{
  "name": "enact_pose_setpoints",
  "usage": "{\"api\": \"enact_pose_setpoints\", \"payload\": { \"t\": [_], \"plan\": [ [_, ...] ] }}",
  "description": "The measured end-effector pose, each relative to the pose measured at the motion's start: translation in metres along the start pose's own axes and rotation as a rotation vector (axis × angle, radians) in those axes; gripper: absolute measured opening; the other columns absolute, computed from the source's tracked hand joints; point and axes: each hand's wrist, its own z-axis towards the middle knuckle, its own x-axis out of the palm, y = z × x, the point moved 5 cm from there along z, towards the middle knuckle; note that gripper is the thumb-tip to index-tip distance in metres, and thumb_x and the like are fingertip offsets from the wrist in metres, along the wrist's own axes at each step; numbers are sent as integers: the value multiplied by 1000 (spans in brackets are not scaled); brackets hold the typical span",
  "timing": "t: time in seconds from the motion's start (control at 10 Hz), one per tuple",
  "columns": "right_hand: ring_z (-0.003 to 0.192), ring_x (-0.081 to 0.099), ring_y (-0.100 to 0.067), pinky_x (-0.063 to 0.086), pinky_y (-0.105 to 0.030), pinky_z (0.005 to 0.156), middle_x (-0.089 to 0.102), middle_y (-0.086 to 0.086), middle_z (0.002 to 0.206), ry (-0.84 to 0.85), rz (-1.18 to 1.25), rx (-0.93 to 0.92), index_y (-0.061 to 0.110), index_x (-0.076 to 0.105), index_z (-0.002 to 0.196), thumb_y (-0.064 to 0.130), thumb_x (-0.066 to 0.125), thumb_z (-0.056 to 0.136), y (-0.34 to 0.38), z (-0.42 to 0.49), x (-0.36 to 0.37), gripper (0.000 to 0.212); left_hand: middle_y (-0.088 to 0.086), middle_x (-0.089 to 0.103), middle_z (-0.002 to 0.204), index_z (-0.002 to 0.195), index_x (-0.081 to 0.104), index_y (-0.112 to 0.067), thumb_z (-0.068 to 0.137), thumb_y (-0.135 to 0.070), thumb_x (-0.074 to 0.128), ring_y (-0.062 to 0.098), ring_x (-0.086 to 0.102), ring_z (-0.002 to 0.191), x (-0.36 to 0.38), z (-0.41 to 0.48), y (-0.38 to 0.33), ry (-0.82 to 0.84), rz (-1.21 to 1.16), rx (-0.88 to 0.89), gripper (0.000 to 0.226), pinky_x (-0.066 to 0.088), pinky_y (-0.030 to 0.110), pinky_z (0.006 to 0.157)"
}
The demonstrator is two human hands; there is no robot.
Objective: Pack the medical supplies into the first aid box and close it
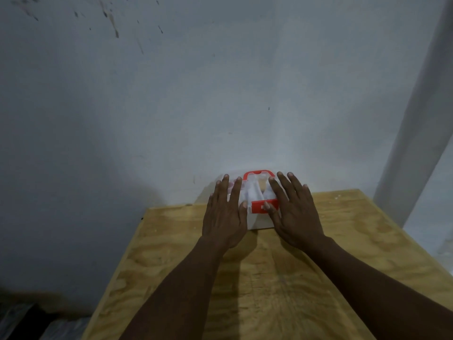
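A small first aid box (255, 200) with a clear lid, a red carry handle (258, 173) and a red front latch (259, 207) stands at the far edge of the plywood table (269, 278). White supplies show faintly through the lid. My left hand (225, 212) lies flat on the lid's left half, fingers spread. My right hand (291, 209) lies flat on the right half, its thumb resting on the red latch. Both palms press down on the box; neither hand wraps around anything.
A pale wall (196, 94) rises directly behind the box. The table's left edge drops to a dark floor area (36, 315). A light vertical post (416, 119) stands at the right.
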Motion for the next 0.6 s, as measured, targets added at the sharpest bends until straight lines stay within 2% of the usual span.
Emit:
{"api": "enact_pose_setpoints", "payload": {
  "t": [0.1, 0.2, 0.3, 0.5, 0.6],
  "plan": [
    [150, 17, -29, 21, -58, 118, 25, -7, 161, -23, -15, -7, 20, 28, 151, 63, 21, 95, 1, 3, 3, 71, 8, 19, 170, 159, 19, -27, 99, -65, 10, 30, 21, 156, 1, 4, 4, -19, -10, 5, 72, 25, 55, 123],
    [149, 20, -30, 22, -58, 117, 29, -8, 159, -26, -58, -35, 21, 30, 150, 61, 24, 95, 0, 5, 3, 68, 8, 14, 171, 161, 16, -27, 102, -58, 22, 30, 17, 157, -2, 5, 3, 18, 25, 15, 66, 20, 49, 126],
    [147, 23, -31, 24, -58, 116, 32, -9, 158, 34, -77, -35, 21, 31, 148, 63, 20, 94, 0, 8, -2, 70, 3, -2, 172, 162, 7, -29, 105, -54, 24, 25, 2, 159, -8, 7, 3, 150, 73, -25, 65, 12, 45, 128],
    [150, 14, -27, 17, -55, 120, 21, -3, 162, 301, -85, 32, 26, 20, 151, 64, 32, 92, 8, 23, -30, 71, 6, -13, 171, 162, -2, -30, 105, -53, 25, 34, -14, 157, -37, 15, -6, 396, 254, -44, 68, -3, 54, 125],
    [151, 10, -26, 13, -54, 119, 18, -3, 163, 370, -70, 33, 26, 20, 152, 59, 39, 93, 16, 42, -57, 70, 8, -13, 171, 162, -4, -31, 102, -48, 44, 37, -15, 156, -70, 25, -24, 476, 259, -37, 79, -3, 56, 125]
  ]
}}
